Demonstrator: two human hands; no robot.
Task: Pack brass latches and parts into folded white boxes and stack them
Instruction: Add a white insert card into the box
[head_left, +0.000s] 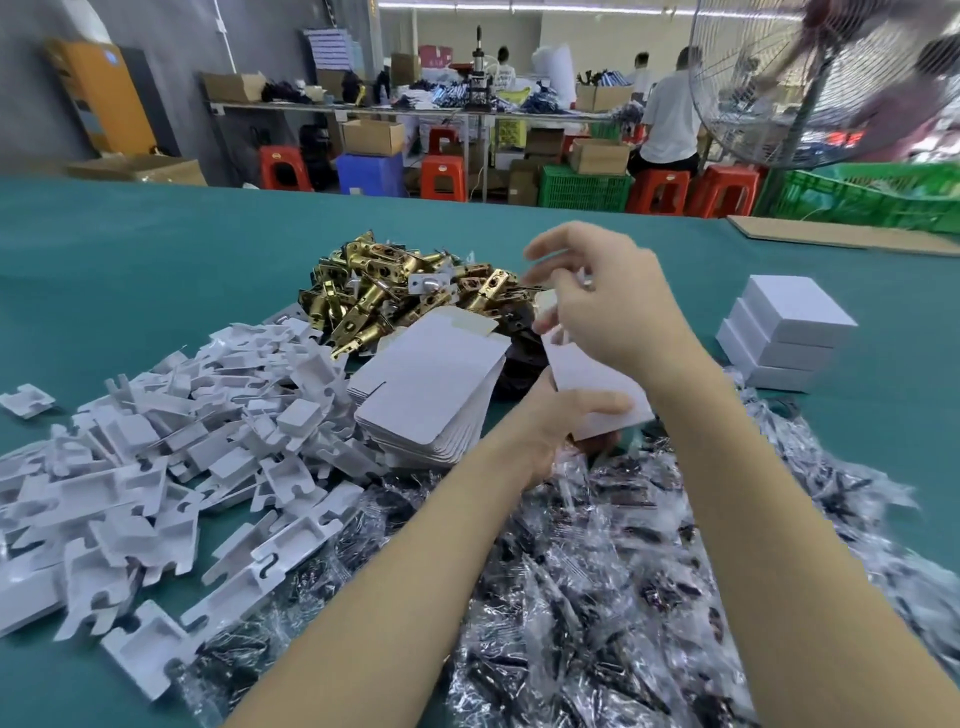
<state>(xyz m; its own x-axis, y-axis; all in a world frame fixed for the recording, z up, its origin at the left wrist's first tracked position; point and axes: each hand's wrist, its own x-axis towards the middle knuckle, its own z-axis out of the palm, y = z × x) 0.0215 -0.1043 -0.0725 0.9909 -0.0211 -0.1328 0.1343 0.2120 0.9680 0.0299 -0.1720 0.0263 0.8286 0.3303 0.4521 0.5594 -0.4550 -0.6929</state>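
Your left hand (558, 415) gripped the white box (597, 384) from below, thumb curled across its face. Your right hand (618, 306) pinched its top flap, other fingers (550, 244) spread, above the bench (156, 260), beside the brass latches (384, 291) and the packed boxes (784, 332).

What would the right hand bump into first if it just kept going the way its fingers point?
Probably the pile of brass latches. The right hand has its fingers aimed left and away from the person, working at the top of the white box that the left hand holds. Depth is unclear from one view.
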